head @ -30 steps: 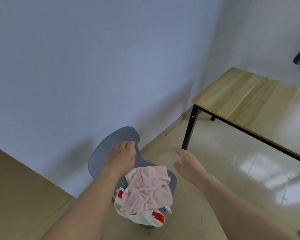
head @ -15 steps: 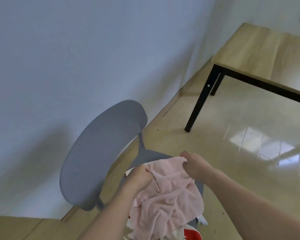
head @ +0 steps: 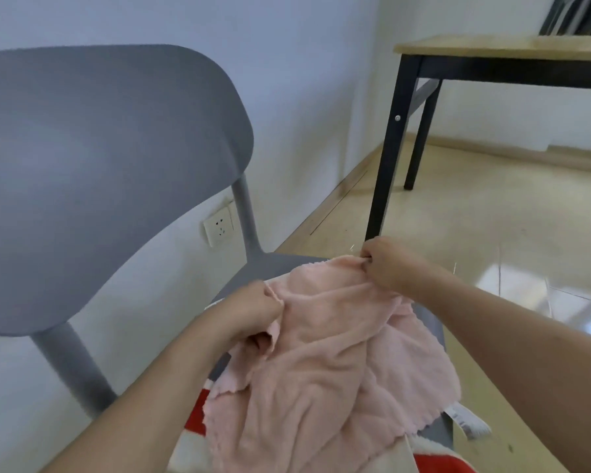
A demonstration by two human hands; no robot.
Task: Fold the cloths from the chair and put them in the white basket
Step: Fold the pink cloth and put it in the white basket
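Note:
A crumpled pink cloth (head: 325,363) lies on the seat of a grey chair (head: 110,158). My left hand (head: 253,310) pinches its upper left edge. My right hand (head: 388,264) grips its upper right corner, so the top edge is stretched between both hands. Beneath the pink cloth sits a white and red cloth (head: 434,460), mostly covered, with a white label (head: 466,421) sticking out at the right. The white basket is out of view.
A wooden table (head: 498,49) with black legs (head: 384,172) stands at the right, close behind my right hand. A wall socket (head: 219,227) sits low on the white wall behind the chair. Glossy tiled floor (head: 492,233) stretches to the right.
The view has dropped lower and come closer to the chair. Both hands went from open above the seat to closed on the pink cloth's top edge, now pulled apart.

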